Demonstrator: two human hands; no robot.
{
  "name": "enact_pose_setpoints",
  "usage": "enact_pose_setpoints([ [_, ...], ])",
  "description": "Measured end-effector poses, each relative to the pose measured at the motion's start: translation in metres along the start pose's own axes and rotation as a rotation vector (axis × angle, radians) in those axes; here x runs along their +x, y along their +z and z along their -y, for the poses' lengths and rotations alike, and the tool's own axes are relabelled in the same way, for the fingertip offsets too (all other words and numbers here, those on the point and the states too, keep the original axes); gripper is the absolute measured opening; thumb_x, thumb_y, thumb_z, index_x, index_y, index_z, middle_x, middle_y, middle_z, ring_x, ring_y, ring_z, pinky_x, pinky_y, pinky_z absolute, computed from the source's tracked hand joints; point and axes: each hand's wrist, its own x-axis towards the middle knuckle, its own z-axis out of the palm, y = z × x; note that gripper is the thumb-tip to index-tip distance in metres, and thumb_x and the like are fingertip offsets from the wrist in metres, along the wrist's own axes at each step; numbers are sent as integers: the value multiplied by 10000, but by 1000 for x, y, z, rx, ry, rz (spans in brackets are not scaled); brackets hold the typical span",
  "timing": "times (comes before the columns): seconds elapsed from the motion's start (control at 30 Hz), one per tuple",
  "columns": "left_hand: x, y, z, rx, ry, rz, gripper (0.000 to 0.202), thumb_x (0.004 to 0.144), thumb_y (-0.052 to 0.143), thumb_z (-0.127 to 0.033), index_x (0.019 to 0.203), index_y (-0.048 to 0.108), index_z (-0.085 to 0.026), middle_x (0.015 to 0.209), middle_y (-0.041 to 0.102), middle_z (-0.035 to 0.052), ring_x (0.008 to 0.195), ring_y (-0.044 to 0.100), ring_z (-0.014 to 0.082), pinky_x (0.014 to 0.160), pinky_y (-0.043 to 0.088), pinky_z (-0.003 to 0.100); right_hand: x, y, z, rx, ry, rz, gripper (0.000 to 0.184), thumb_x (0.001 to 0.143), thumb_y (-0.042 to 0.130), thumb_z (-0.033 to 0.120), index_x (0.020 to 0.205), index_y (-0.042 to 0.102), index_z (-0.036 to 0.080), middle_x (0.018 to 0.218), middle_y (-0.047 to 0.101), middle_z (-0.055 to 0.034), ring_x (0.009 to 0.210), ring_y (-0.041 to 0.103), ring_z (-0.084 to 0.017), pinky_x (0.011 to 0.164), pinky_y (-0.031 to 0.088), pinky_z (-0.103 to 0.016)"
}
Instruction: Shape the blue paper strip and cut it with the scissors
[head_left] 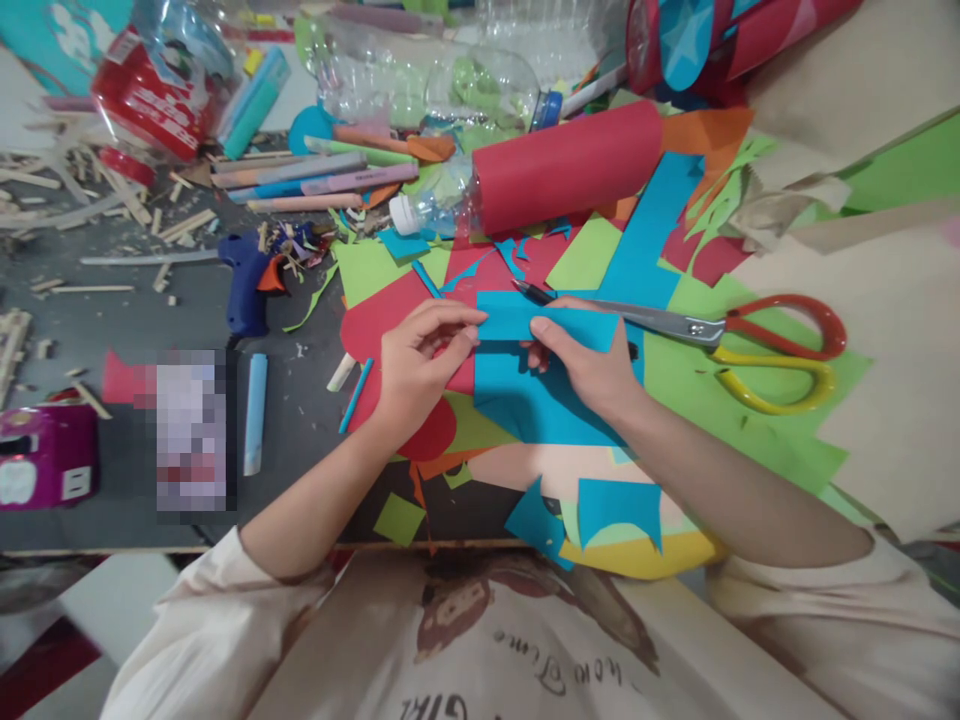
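Observation:
My left hand [416,365] and my right hand [589,370] both pinch a sheet of blue paper [540,395] lying on the table. The left fingers grip its upper left edge, where a strip is folded over. The right fingers hold the fold near the middle. Under the sheet lie red paper [382,320] and green paper [720,420]. A pair of scissors [720,335] with one red and one yellow handle lies shut just beyond my right hand.
A plastic bottle wrapped in red paper [555,170] lies behind the hands. A blue glue gun [251,280] sits to the left, with a glue stick [255,410], markers [315,175] and wood scraps [90,190]. Paper offcuts [592,515] hang over the near table edge.

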Motion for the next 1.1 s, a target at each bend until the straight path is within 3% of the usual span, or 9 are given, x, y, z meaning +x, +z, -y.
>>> enact_pose_setpoints([
  [0.23,0,0,-1,33,-4,-9,147,749,628,-105,821,724,-191,839,689,22,787,643,110,627,516,186,0,0,-1,1,-15,4,283,715,690,455,637,568,212,487,598,45,437,536,-93,457,470,-248],
  [0.47,0,-2,3,1,-11,27,189,751,582,-110,882,696,-183,921,656,34,664,603,70,623,504,197,-1,0,0,-48,-14,15,293,731,679,448,604,563,210,488,599,34,444,536,-96,473,485,-254],
  [0.6,0,-1,5,-102,-22,21,256,777,614,-237,1031,601,-215,992,625,36,635,580,59,602,494,196,-1,-1,-2,-49,-32,43,284,740,673,445,615,568,211,487,593,31,450,534,-103,487,484,-262],
  [0.7,0,0,-1,-209,-170,102,316,775,633,-383,1026,561,-205,848,638,16,648,615,90,587,504,197,-1,-3,-4,-69,-60,107,283,755,656,447,622,571,213,483,582,33,457,534,-107,497,474,-266],
  [0.83,0,2,-11,-240,-429,300,308,761,639,-404,945,566,-169,601,622,-29,555,645,117,534,513,202,-2,-4,-3,-117,-92,155,298,771,636,456,607,555,221,504,573,27,489,540,-121,516,471,-282],
  [1.1,-1,5,-13,-231,-461,237,248,753,648,-379,765,534,-160,574,674,-8,446,623,110,449,503,195,-2,-5,-9,-99,-148,202,349,787,593,533,655,559,211,563,565,22,525,544,-120,532,452,-278],
])
